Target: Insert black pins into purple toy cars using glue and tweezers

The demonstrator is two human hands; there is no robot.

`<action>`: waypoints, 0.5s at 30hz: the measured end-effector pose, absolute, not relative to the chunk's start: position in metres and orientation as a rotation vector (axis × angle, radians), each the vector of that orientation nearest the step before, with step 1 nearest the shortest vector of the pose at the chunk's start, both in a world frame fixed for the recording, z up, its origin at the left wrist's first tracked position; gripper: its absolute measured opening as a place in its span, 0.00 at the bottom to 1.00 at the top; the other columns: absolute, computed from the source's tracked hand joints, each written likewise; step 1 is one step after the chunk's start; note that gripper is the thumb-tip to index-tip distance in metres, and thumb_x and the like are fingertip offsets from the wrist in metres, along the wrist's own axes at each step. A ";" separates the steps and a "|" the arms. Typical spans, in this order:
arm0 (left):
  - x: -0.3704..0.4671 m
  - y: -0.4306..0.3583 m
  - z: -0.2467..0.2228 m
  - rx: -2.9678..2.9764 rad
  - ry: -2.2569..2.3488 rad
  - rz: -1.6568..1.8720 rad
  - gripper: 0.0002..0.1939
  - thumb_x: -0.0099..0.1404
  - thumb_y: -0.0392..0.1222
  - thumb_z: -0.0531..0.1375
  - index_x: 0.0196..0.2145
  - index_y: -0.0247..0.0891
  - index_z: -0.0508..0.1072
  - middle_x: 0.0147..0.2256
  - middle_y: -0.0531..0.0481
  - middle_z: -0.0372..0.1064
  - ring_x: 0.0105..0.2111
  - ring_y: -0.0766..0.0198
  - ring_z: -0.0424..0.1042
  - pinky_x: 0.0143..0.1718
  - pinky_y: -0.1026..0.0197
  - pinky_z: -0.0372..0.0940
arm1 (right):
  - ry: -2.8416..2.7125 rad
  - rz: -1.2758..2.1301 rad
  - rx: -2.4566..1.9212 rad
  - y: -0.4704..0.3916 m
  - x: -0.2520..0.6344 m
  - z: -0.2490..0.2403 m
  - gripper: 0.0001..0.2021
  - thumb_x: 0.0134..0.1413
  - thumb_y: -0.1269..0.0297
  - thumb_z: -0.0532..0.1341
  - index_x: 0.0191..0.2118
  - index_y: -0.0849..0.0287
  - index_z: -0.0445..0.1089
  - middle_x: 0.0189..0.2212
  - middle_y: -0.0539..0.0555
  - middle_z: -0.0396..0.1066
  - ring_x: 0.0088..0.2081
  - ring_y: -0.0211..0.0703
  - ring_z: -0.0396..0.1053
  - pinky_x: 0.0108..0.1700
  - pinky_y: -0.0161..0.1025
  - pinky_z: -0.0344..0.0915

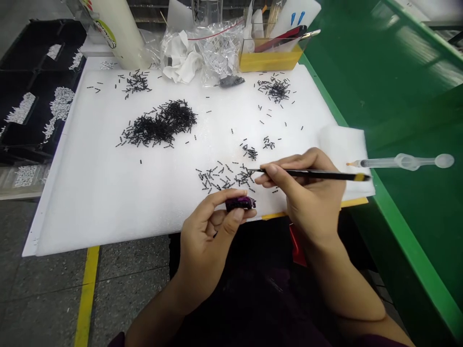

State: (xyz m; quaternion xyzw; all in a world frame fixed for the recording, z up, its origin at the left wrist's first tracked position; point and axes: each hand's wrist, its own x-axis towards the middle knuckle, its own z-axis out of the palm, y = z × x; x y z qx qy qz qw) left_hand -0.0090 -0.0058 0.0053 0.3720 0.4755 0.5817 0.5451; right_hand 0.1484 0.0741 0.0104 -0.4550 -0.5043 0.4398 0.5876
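One small black-and-purple block (239, 203) is in the L hand (206, 236), thumb & fingers clamped on it, over the near edge of the white mat (90, 193). R hand (314, 207): thumb & fingers pinched on a thin black stick (318, 174), its tip pointing L at the loose black bits (217, 179); can't tell if it touches any. Big dark heap (159, 126) of similar bits lies farther back L, smaller pile (278, 90) back R. Syringe (407, 161) is on the R side, orange tip by the folded white sheet (342, 140). Yellow box (271, 62) w/ tools stands at the far edge, nr a clear plastic bag (220, 58). Black tray (25, 48) w/ white bits (21, 108), far L.
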 end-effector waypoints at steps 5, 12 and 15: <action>-0.003 0.004 0.012 0.681 1.040 1.399 0.13 0.68 0.32 0.74 0.48 0.44 0.85 0.45 0.53 0.87 0.46 0.60 0.88 0.48 0.69 0.81 | -1.003 1.154 -0.946 0.041 0.156 0.016 0.14 0.58 0.72 0.76 0.31 0.54 0.71 0.31 0.47 0.83 0.24 0.38 0.80 0.25 0.32 0.80; 0.008 0.007 0.016 0.660 1.052 1.452 0.19 0.59 0.25 0.77 0.45 0.43 0.86 0.42 0.54 0.88 0.39 0.64 0.88 0.44 0.72 0.82 | -0.899 1.238 -0.817 0.020 0.157 0.010 0.11 0.61 0.77 0.73 0.33 0.56 0.75 0.33 0.46 0.84 0.25 0.37 0.83 0.26 0.26 0.80; 0.008 0.006 0.019 0.628 1.063 1.441 0.17 0.60 0.27 0.78 0.44 0.43 0.87 0.43 0.53 0.88 0.39 0.64 0.88 0.44 0.71 0.82 | -1.036 1.086 -0.782 0.013 0.169 0.002 0.10 0.63 0.78 0.71 0.39 0.54 0.78 0.38 0.47 0.86 0.28 0.36 0.84 0.29 0.28 0.83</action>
